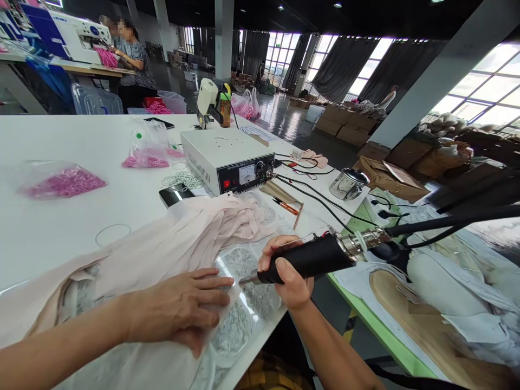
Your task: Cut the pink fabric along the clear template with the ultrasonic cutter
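Observation:
My right hand is wrapped round a black cylindrical handheld tool. The tool's metal tip points left, close to the fingertips of my left hand. That hand lies spread and flat on pale pink fabric, near its edge. Below the tip is a clear, shiny sheet over a grey mottled surface. A thick black cable runs from the tool's metal connector toward the right. Behind the fabric stands a white control box with a dial and a red switch.
Bags of pink pieces and a dark phone lie on the white table. Orange scissors-like tools and a metal cup sit beyond the fabric. A green-edged table holds white pieces at right. A person sits at back left.

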{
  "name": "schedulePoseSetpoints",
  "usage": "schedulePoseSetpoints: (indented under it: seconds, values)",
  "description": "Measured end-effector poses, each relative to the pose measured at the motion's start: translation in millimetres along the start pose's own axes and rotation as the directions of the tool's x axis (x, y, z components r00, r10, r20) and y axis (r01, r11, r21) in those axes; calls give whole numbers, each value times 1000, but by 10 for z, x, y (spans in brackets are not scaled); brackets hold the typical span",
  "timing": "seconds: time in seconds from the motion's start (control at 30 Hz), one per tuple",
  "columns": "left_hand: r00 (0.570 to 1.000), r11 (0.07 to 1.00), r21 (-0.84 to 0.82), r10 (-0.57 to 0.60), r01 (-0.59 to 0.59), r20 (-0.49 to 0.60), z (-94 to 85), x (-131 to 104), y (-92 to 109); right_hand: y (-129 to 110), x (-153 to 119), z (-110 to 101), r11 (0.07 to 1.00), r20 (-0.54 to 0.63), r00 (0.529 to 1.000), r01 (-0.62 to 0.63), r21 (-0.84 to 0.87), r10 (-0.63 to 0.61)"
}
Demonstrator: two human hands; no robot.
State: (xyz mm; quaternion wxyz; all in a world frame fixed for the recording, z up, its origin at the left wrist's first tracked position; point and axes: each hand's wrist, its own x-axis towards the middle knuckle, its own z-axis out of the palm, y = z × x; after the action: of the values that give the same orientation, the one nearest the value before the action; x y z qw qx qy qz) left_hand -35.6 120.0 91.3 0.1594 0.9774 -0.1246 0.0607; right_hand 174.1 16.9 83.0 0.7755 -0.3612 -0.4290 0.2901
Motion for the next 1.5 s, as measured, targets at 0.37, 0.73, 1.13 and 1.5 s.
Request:
schedulePoseSetpoints:
  seconds: [0.37,0.73,1.13,1.5]
  values:
    - [996,998,56,16,-21,87,-1,-3,-8,12,25,-4,1000,21,1000,0,14,0]
    - [989,999,33,17,-23,150,-8,22,-102,11,56,-6,999,23,1000,-10,31,10]
    - [993,999,-30,-10,13,119,119,-28,-145,-105,-86,-4,990,24,997,-78,117,75]
    - [998,999,-48,11,-8,58,162,-49,-154,-140,-195,84,983,101,991,-104,152,89]
